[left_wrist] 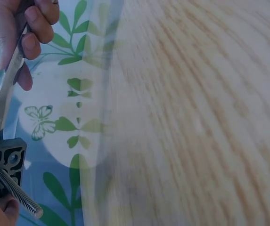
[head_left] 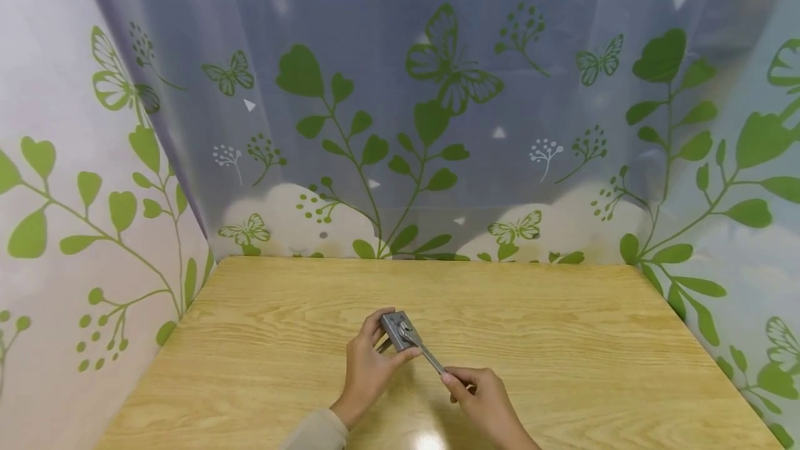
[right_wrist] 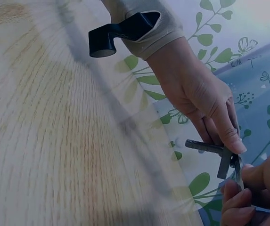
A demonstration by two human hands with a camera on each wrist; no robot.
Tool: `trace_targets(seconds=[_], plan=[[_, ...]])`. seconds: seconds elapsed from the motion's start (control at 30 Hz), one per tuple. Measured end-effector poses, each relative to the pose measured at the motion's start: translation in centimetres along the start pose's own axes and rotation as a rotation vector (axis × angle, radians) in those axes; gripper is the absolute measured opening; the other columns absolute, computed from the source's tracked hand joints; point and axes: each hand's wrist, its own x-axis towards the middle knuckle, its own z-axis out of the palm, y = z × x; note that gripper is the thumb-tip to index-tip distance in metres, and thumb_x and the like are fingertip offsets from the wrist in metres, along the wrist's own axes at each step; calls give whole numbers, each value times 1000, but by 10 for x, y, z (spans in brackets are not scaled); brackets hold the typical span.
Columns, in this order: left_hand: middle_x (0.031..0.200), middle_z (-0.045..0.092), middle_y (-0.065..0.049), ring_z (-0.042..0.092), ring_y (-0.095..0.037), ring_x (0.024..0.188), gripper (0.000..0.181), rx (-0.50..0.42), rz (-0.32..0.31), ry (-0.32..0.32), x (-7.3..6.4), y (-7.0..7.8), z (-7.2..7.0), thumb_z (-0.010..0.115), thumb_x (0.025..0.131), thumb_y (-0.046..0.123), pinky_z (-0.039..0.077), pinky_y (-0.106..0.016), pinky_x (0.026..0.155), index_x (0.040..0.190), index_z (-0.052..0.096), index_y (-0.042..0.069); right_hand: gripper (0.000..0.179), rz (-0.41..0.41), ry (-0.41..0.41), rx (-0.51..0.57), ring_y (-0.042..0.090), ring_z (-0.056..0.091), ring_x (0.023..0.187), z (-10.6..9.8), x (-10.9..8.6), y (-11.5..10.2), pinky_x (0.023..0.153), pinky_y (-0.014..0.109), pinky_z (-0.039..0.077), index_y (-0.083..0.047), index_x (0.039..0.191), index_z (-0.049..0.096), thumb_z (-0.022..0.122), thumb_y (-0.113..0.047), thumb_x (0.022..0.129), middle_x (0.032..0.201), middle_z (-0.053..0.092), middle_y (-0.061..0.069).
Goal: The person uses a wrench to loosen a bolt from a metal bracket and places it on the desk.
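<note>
My left hand (head_left: 369,365) grips a small square grey block (head_left: 394,332) by its edges, above the table. A threaded bolt (left_wrist: 20,194) sticks out of the block's back, whose face shows ribs and round recesses in the left wrist view. On the front of the block, a metal wrench (head_left: 428,356) has its head at the bolt's end. My right hand (head_left: 484,398) pinches the wrench's far end between thumb and fingers. In the right wrist view the left thumb lies along the block, and the bolt (right_wrist: 204,146) points away from the wrench.
Beneath both hands lies a wood-grain table (head_left: 281,311). Printed sheets with green leaves and butterflies (head_left: 454,61) hang at the back and both sides. A black camera mount (right_wrist: 125,34) sits on the left wrist.
</note>
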Motion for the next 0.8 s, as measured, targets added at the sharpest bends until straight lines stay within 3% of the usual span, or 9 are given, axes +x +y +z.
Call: trace_targets(seconds=[0.2,0.3,0.43,0.57,0.8], plan=[[131,57,-21,56,-36,119,73,-48,-25,-56,1,3,-3,87,65,16,54,-36,90,128,52,4,35,-10,16,9,6,45,53,-4,4,8,44,16,38,7,109,68,61,-24,94,71,62,9],[129,59,-19,57,-33,119,72,-71,-36,-108,3,4,-6,87,66,17,53,-35,91,128,52,5,34,-32,-9,32,10,52,61,-12,9,13,50,19,45,7,108,68,62,-23,94,80,67,13],[128,60,-15,59,-28,118,72,-108,-51,-213,6,5,-12,86,66,16,51,-32,95,128,53,4,33,-65,-55,46,20,61,75,-26,18,22,61,22,53,8,108,67,63,-22,94,96,70,18],[131,58,-14,58,-25,119,73,-167,-62,-329,10,8,-18,86,67,14,50,-31,98,130,52,4,33,-110,-98,22,25,63,81,-41,30,29,65,23,55,8,108,67,63,-21,94,100,69,21],[135,55,-17,56,-22,122,72,-277,-97,-518,13,14,-23,84,70,6,47,-32,103,133,49,2,26,-207,-200,-108,15,63,78,-68,59,31,65,24,55,-1,104,71,65,-23,92,97,70,10]])
